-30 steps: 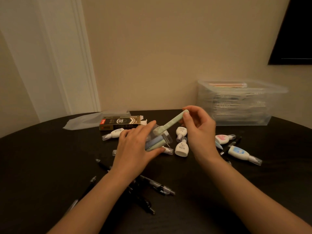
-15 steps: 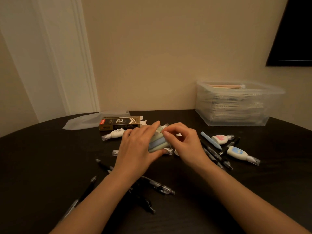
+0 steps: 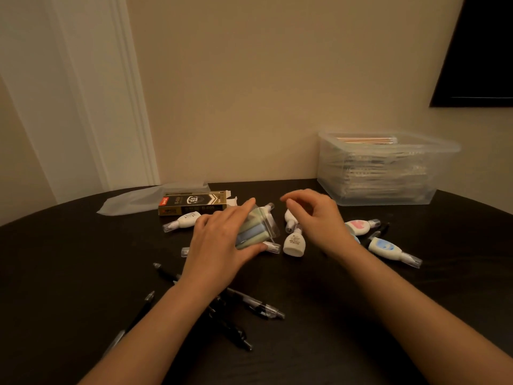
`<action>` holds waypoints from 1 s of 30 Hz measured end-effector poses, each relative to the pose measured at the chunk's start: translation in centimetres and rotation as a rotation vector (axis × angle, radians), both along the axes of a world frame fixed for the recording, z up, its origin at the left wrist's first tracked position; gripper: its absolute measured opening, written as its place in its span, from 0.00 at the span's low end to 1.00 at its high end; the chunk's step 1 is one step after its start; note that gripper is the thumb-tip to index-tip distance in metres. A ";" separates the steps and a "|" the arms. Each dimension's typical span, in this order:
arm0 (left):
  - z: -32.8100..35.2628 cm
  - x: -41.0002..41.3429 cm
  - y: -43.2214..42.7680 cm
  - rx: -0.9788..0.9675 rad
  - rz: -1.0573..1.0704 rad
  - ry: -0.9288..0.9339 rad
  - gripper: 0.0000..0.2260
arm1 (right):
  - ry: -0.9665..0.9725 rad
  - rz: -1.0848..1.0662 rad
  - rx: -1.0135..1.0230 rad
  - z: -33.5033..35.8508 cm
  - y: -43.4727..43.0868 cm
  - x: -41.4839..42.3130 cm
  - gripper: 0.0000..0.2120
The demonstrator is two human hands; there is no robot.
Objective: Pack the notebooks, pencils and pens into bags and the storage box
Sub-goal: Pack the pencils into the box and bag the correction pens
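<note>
My left hand (image 3: 222, 240) grips a small clear bag (image 3: 256, 227) holding green and blue pastel pens, just above the dark table (image 3: 69, 273). My right hand (image 3: 316, 218) hovers to the right of the bag, fingers loosely curled and holding nothing. Several black pens (image 3: 249, 304) lie on the table near my left forearm. White correction-tape dispensers (image 3: 294, 241) lie scattered around both hands. The clear storage box (image 3: 388, 168) with stacked notebooks stands at the back right.
A black-and-gold pen carton (image 3: 191, 205) lies behind my left hand, with an empty clear plastic bag (image 3: 144, 200) beside it. More dispensers (image 3: 385, 247) and pens lie right of my right hand. The wall is close behind the table.
My right hand pushed the green pen down into the bag, then let go and lifted away to the right. My left hand kept hold of the bag.
</note>
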State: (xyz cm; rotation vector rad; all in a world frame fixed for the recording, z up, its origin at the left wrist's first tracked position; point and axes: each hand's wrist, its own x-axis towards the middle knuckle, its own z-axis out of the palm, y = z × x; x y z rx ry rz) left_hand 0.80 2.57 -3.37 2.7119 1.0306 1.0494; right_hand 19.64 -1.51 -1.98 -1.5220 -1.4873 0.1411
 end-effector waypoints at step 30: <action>-0.4 0.0 0.2 -0.093 -0.004 0.000 0.36 | 0.287 0.027 0.137 3.6 1.0 -0.1 0.05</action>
